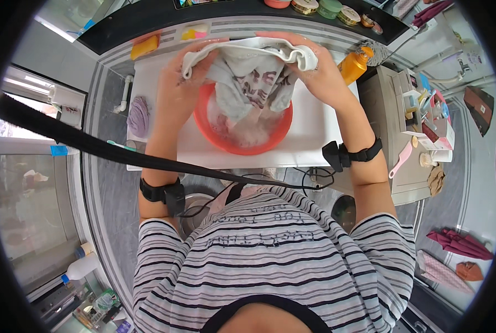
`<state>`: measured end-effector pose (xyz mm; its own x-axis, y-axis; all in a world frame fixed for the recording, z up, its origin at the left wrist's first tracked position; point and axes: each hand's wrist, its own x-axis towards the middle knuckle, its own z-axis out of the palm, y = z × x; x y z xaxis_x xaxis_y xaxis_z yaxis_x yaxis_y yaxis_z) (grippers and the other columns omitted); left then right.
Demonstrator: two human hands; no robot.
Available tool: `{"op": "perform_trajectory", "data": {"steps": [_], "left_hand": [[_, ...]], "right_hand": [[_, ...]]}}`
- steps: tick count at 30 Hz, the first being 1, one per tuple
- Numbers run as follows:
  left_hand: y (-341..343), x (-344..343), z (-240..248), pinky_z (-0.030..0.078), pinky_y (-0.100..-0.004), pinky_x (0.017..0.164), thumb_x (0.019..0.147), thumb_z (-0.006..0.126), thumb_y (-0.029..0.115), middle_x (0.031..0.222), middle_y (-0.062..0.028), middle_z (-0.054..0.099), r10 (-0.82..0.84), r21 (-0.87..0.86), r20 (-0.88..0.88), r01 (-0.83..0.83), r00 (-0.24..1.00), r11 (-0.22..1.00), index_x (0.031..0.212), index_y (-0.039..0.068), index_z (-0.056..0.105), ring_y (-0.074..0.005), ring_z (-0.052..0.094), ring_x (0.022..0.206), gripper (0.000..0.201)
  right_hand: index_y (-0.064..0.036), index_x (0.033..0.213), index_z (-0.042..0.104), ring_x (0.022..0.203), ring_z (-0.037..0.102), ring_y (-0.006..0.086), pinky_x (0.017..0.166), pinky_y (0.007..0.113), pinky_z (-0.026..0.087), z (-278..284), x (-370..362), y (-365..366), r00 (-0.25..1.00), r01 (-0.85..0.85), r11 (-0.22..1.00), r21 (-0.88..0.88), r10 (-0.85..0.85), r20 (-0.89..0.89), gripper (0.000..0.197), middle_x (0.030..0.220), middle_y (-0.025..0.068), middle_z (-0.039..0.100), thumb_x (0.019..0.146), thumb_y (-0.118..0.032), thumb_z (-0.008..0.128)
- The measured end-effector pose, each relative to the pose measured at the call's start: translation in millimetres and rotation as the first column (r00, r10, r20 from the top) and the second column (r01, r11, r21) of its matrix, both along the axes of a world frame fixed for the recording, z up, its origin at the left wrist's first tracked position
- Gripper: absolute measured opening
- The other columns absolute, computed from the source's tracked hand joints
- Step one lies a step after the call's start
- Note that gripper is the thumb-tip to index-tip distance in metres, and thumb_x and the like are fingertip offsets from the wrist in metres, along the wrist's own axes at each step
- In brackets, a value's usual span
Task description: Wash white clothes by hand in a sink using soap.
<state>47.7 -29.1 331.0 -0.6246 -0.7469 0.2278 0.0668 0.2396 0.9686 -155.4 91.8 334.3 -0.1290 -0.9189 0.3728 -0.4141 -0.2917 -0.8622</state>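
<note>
A wet, light grey garment with dark print (239, 77) hangs stretched between my two hands. My left hand (195, 61) is closed on one end of its white hemmed edge, and my right hand (309, 66) is closed on the other end. Some of my fingers are hidden behind the cloth. The lower part of the garment hangs into a round red-orange basin (203, 119), where sudsy, cloudy water (248, 133) shows. Under the basin is a white sink counter (314, 127).
A lilac mesh bath puff (139, 117) lies on the counter's left. An orange pump bottle (357, 65) stands beyond my right hand, by a grey cabinet (384, 111). A yellow sponge (145, 48) sits behind on the left. A black cable (120, 150) crosses in front of me.
</note>
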Motion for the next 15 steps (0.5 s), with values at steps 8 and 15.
{"op": "perform_trajectory", "data": {"steps": [8,15], "left_hand": [[1,18,-100,0.040,-0.0288,0.094,0.077,0.055,-0.005,0.115,-0.0074,0.061,-0.319,-0.077,0.422,0.384,0.849,0.920,0.120,0.008,0.056,-0.0163,0.055,0.108,0.045],[-12,5,-246,0.021,-0.0616,0.102,0.078,0.053,0.008,0.143,-0.0084,0.033,-0.095,-0.283,0.841,0.583,0.532,0.762,0.127,0.026,0.050,-0.0370,0.032,0.129,0.052]], "right_hand": [[-0.0071,0.118,0.055,0.095,0.061,0.0284,0.084,0.035,0.046,-122,-33,5,0.954,-0.109,0.903,0.414,0.212,-0.210,0.040,0.103,0.0162,0.063,0.078,-0.005,0.056],[-0.0181,0.135,0.040,0.129,0.031,0.0407,0.101,0.056,0.028,-273,1,2,0.602,0.188,0.762,0.619,0.409,-0.686,0.058,0.142,0.0187,0.032,0.078,-0.018,0.052]]}}
